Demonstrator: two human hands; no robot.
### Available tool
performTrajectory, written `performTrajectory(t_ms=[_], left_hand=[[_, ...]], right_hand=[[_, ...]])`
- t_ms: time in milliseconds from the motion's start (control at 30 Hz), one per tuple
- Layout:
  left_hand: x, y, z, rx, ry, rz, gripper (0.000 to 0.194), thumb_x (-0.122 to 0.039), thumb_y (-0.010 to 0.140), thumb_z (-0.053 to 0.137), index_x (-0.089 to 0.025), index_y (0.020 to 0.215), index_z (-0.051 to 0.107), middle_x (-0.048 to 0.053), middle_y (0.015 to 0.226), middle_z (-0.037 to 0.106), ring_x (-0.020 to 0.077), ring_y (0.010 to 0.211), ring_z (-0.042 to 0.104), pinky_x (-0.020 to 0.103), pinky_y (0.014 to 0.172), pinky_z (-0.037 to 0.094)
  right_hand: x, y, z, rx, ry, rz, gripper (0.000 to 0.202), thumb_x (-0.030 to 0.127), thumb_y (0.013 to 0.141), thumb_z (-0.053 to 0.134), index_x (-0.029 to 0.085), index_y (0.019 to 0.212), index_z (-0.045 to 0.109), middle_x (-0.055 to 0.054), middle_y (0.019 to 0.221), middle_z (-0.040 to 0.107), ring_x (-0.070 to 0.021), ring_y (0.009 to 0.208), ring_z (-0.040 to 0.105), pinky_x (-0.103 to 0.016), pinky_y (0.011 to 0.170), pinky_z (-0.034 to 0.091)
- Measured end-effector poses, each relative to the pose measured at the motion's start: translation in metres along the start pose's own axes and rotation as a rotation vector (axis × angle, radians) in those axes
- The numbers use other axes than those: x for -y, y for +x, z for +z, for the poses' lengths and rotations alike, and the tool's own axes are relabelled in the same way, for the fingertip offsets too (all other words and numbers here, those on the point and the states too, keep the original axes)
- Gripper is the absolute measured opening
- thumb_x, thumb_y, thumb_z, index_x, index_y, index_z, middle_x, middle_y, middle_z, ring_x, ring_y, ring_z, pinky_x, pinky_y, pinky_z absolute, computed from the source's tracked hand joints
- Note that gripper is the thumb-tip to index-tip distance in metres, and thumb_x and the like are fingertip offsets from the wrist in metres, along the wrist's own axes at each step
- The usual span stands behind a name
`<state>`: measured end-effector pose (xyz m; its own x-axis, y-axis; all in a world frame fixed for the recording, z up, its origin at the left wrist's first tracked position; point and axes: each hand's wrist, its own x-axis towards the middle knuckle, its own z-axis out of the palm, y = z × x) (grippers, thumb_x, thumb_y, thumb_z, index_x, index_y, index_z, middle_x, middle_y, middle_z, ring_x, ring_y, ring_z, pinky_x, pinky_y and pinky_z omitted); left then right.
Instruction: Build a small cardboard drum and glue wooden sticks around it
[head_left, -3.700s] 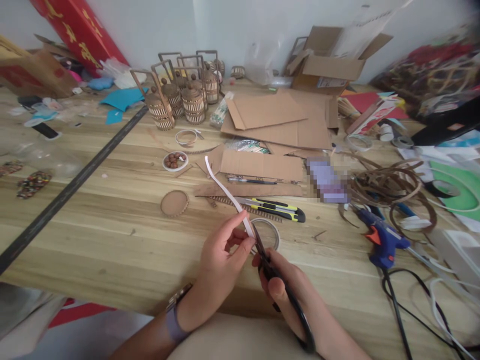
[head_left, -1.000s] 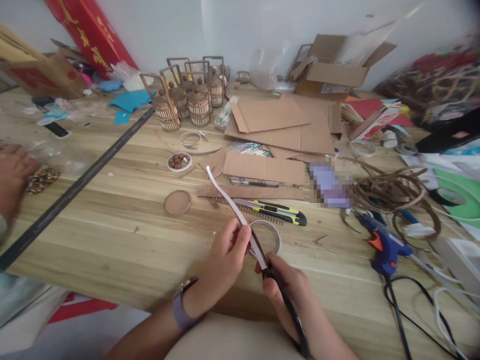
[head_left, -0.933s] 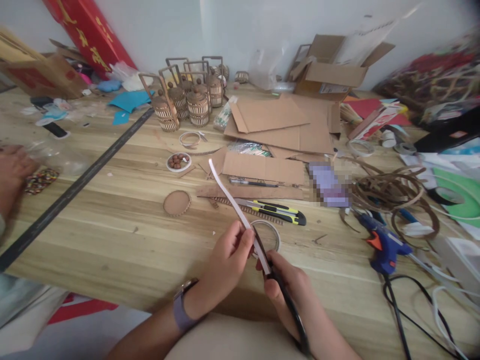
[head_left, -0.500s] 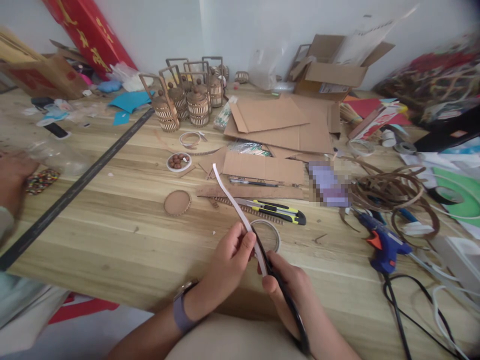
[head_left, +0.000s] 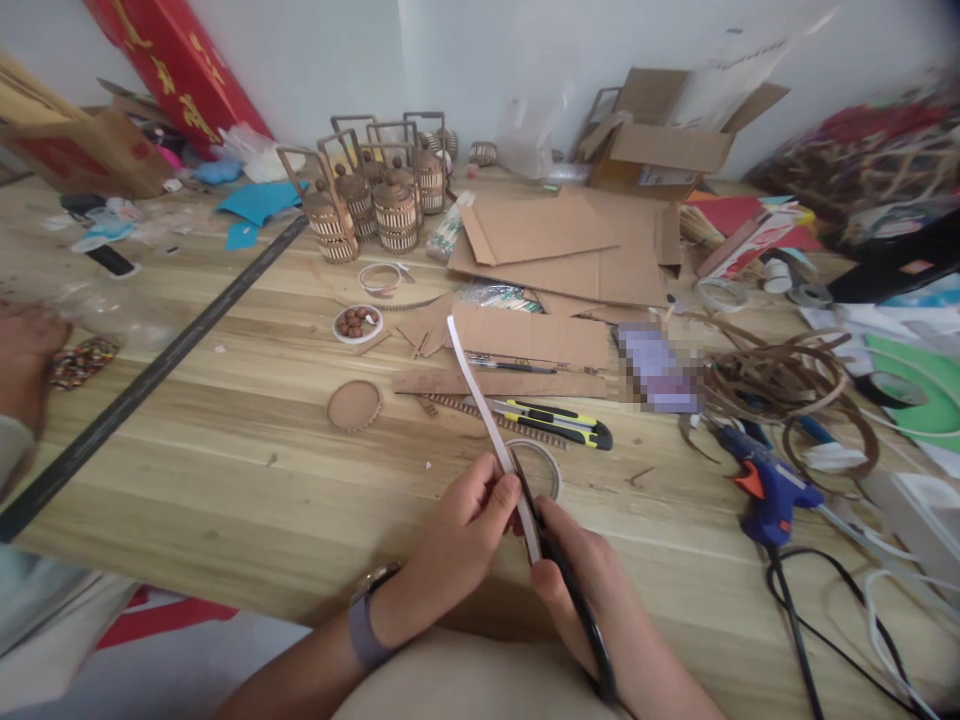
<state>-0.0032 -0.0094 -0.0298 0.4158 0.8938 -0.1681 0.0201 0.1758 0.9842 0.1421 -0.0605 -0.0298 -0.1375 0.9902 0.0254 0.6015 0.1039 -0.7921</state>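
Observation:
My left hand (head_left: 476, 520) is closed, pinching a thin white strip (head_left: 476, 385) between thumb and fingers. The strip's free end points up and away over the cardboard. Black-handled scissors (head_left: 581, 600) are gripped in my right hand (head_left: 585, 555), their blade lying along the strip's lower part; the fingers partly hide them. Just beyond my hands, a ring-shaped band (head_left: 553, 470) lies on the table, partly covered. A yellow-and-black utility knife (head_left: 559, 422) rests past it. To the left sits a round cardboard disc (head_left: 355, 406) with a ridged rim.
Miniature lidded baskets (head_left: 396, 218) with tall handles stand at the back. Cardboard sheets (head_left: 555, 245) lie mid-table. On the right are a blue glue gun (head_left: 780, 495) and coiled brown strips (head_left: 780, 370). A long black bar (head_left: 169, 365) crosses the left, near another person's hand (head_left: 30, 350).
The white strip has shifted slightly right and now stands a little steeper. Both my hands have moved slightly to the right, keeping their holds.

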Motion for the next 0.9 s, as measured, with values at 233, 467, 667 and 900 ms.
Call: performTrajectory(t_ms=[233, 467, 667, 900], left_hand=[[-0.0017, -0.002, -0.0015, -0.013, 0.085, 0.019, 0.03, -0.043, 0.098, 0.042, -0.021, 0.079, 0.046, -0.004, 0.069, 0.05, 0.0127, 0.065, 0.047, 0.025, 0.06, 0.036], [-0.0002, -0.0027, -0.0013, -0.023, 0.074, 0.016, 0.034, -0.047, 0.099, 0.044, -0.021, 0.077, 0.045, -0.004, 0.068, 0.049, 0.012, 0.065, 0.047, 0.024, 0.06, 0.036], [0.0004, -0.0011, 0.0012, 0.012, -0.065, 0.004, 0.038, -0.053, 0.097, 0.045, -0.021, 0.077, 0.045, -0.005, 0.067, 0.048, 0.0111, 0.062, 0.047, 0.023, 0.058, 0.036], [-0.0013, -0.0003, 0.0003, 0.003, -0.089, -0.024, 0.041, -0.058, 0.092, 0.049, -0.021, 0.077, 0.047, -0.005, 0.066, 0.047, 0.0111, 0.06, 0.044, 0.024, 0.056, 0.035]], right_hand=[[0.0018, 0.0018, 0.002, -0.016, -0.006, -0.008, 0.072, 0.084, 0.084, 0.017, 0.02, 0.078, 0.051, 0.001, 0.054, 0.053, -0.0127, 0.045, 0.044, -0.024, 0.043, 0.032], [-0.0024, -0.0011, 0.0029, -0.003, 0.017, 0.063, 0.071, 0.084, 0.083, 0.023, 0.02, 0.075, 0.053, 0.002, 0.056, 0.053, -0.0124, 0.048, 0.045, -0.023, 0.046, 0.035], [0.0005, 0.0, 0.0043, -0.011, 0.104, 0.095, 0.075, 0.084, 0.082, 0.027, 0.019, 0.08, 0.062, 0.0, 0.06, 0.058, -0.0138, 0.05, 0.048, -0.024, 0.049, 0.041], [-0.001, -0.0015, 0.0052, -0.022, 0.097, 0.111, 0.073, 0.084, 0.082, 0.028, 0.019, 0.077, 0.06, 0.001, 0.059, 0.056, -0.013, 0.051, 0.047, -0.023, 0.049, 0.039]])
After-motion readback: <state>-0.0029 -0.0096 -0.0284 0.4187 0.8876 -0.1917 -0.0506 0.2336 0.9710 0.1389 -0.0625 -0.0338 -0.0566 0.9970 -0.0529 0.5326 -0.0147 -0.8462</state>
